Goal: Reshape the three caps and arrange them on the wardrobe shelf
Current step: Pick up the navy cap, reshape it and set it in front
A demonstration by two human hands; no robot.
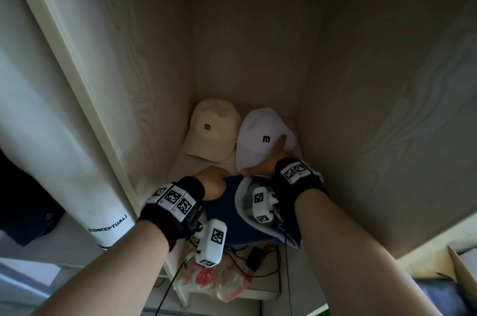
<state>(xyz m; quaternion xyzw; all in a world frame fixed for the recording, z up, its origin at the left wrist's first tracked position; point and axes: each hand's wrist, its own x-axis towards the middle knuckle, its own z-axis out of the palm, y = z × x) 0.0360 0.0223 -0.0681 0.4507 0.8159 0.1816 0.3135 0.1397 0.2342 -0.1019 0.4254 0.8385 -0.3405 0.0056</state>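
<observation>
Inside the pale wooden wardrobe, the shelf is carrying all three caps, the largest thing in play. At its front edge the navy cap is lying upside down, lining showing, probably because it is the one being worked into shape. Behind it the white cap is sitting at the right, just beside the cream cap at the back left, both crown up and seemingly already placed. The left hand is clenching the navy cap's rim, likely to steady it. The right hand is reaching across onto the white cap, thumb pressing its crown, seemingly nudging it; its fingers are hidden.
</observation>
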